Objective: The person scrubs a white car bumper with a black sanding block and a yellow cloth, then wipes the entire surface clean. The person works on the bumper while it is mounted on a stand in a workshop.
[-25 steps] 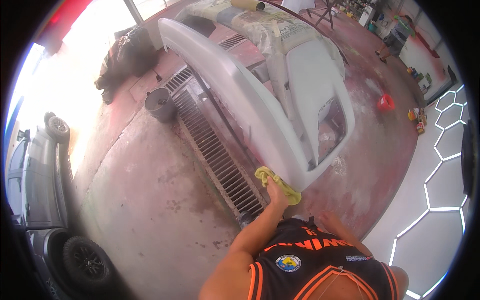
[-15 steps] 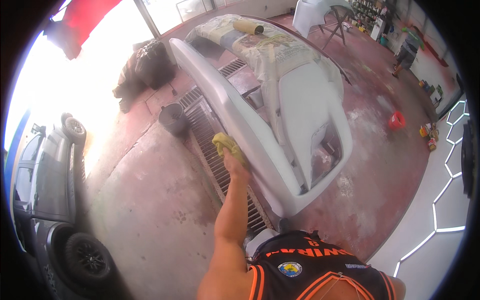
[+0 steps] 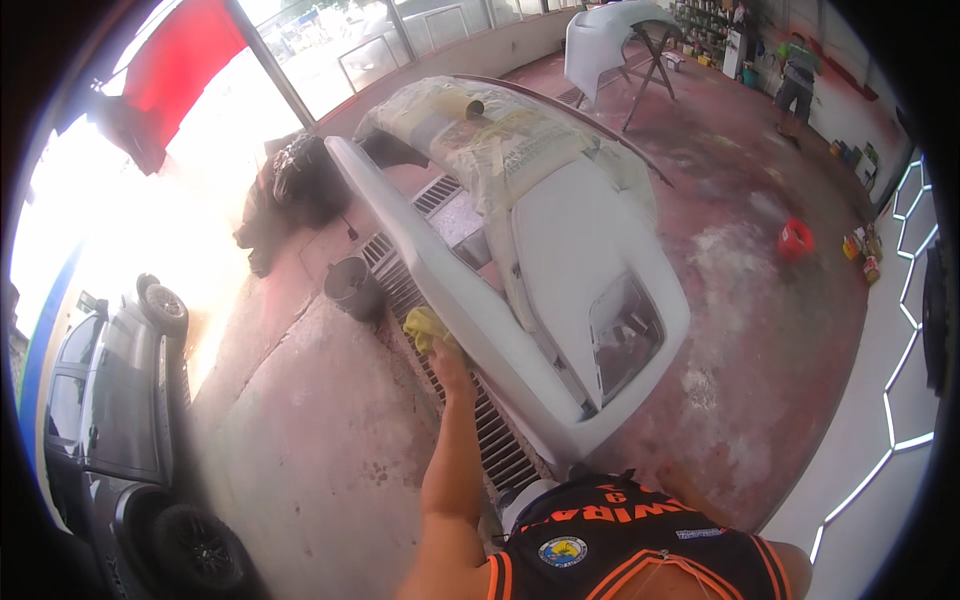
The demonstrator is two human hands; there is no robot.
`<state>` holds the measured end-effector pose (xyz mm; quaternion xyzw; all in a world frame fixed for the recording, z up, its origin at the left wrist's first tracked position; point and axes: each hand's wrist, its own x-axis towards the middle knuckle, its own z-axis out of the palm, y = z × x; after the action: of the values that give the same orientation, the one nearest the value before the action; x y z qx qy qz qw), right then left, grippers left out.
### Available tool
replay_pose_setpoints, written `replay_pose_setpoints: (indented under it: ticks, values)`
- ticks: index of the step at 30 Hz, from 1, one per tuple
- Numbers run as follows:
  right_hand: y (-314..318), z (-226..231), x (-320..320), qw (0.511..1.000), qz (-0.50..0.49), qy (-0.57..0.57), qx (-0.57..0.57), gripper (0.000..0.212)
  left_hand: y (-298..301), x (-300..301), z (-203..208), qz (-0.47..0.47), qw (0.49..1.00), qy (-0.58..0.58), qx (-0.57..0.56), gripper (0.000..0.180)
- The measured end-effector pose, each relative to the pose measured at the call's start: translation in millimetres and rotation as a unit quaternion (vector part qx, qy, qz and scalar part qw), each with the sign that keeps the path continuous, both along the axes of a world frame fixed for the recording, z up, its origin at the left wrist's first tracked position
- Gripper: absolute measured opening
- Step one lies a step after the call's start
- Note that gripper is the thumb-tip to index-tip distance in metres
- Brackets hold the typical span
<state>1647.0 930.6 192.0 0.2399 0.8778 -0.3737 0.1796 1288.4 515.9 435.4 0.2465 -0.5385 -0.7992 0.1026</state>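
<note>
My left hand (image 3: pixel 448 360) is closed around a crumpled yellow cloth (image 3: pixel 426 327). It is stretched out beside the outer edge of a white car bumper (image 3: pixel 480 315), low over a floor grate; whether the cloth touches the bumper I cannot tell. The bumper has a dark opening at its near corner, and its far part is draped with plastic and paper masking (image 3: pixel 525 150). A yellowish roll (image 3: pixel 457 105) lies on that masking. Part of my right arm or hand (image 3: pixel 685 488) shows beside my black and orange jersey; its fingers cannot be made out.
A metal floor grate (image 3: pixel 497 432) runs along the bumper, with a dark bucket (image 3: pixel 353 289) beside it. A dark covered heap (image 3: pixel 300 185) and a grey vehicle (image 3: pixel 125 400) stand left. Back right are a white panel on a stand (image 3: pixel 610 45), a person (image 3: pixel 797 75) and a red container (image 3: pixel 796 239).
My left hand and the cloth have shifted a little left and down in the picture, as the whole view has swung. The person at the back now stands more upright. More of my right arm shows.
</note>
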Motion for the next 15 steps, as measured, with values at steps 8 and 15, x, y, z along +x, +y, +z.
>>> replay_pose_setpoints:
  ticks: [8, 15]
  values:
    - [49.3, -124.9, 38.0, 0.882, 0.412, -0.098, 0.209, 0.027, 61.4, 147.3, -19.2, 0.005, 0.997, -0.057, -0.055, 0.057]
    - [27.0, -123.6, 13.6, 0.996, 0.071, -0.044, 0.032, 0.032, -3.6, 32.8, -7.5, -0.029, 0.995, 0.07, -0.065, 0.065]
